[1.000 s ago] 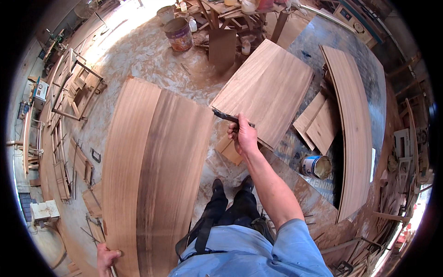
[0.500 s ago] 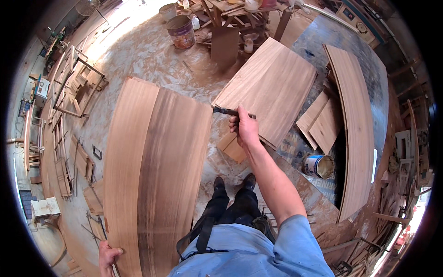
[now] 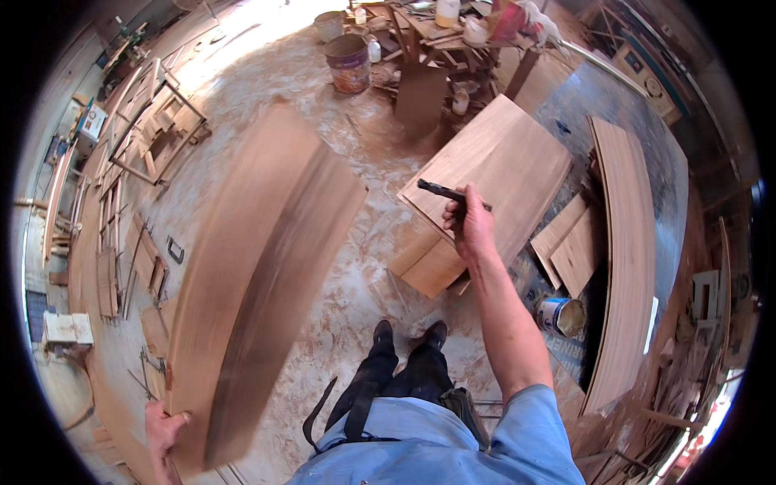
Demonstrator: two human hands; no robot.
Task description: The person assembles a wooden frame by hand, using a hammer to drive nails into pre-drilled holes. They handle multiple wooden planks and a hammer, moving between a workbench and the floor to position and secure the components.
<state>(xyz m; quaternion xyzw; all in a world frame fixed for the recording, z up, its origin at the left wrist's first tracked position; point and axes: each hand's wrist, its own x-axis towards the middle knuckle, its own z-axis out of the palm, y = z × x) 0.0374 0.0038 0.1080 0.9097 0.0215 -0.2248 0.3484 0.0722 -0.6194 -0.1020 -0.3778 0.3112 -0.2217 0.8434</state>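
My left hand (image 3: 166, 428) is closed on the near left edge of a long, wide wooden board (image 3: 234, 218). The board has a lighter left strip and a darker right one, and it is tilted and smeared by motion. My right hand (image 3: 471, 225) is closed around a slim dark brush (image 3: 440, 191), which points left, apart from the board. Beneath that hand lies a stack of wide wooden panels (image 3: 509, 166), with a smaller wooden piece (image 3: 428, 265) below its near left corner. An open can (image 3: 561, 316) with a blue and white label stands to the right.
A curved long panel (image 3: 626, 267) and smaller boards (image 3: 574, 242) lie at the right on a dark sheet (image 3: 667, 178). Farther off are a stained bucket (image 3: 347, 65) and a cluttered bench (image 3: 436, 36). Wooden frames (image 3: 158, 129) and a clamp (image 3: 175, 250) are at the left.
The board has swung and tilted in my left hand, its far end shifting right. My right hand has drawn the brush away from the board's right edge, rightward over the panels.
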